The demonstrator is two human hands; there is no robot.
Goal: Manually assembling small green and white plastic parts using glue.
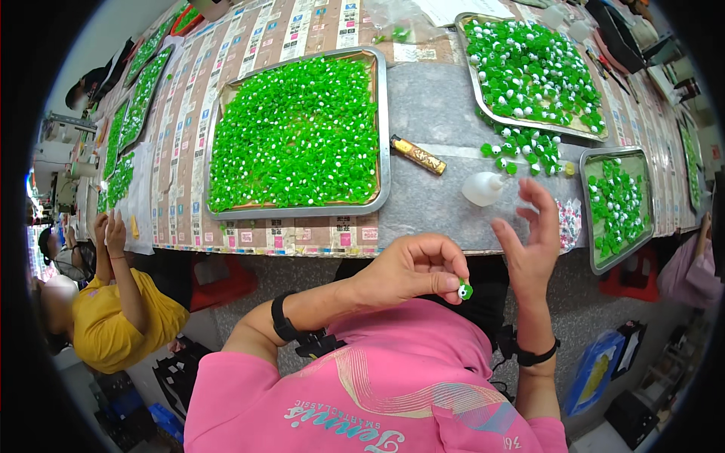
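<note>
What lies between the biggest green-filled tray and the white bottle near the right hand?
In the head view, a gold-and-dark stick-shaped item lies slantwise on the grey sheet between the tray and the bottle.

A red stool [228, 293] stands near a yellow-shirted co-worker [130, 317], a blue bag [590, 371] lower right.

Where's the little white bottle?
In the head view, the white bottle is right of centre on the grey sheet, between the gold stick on its left and the right hand.
</note>
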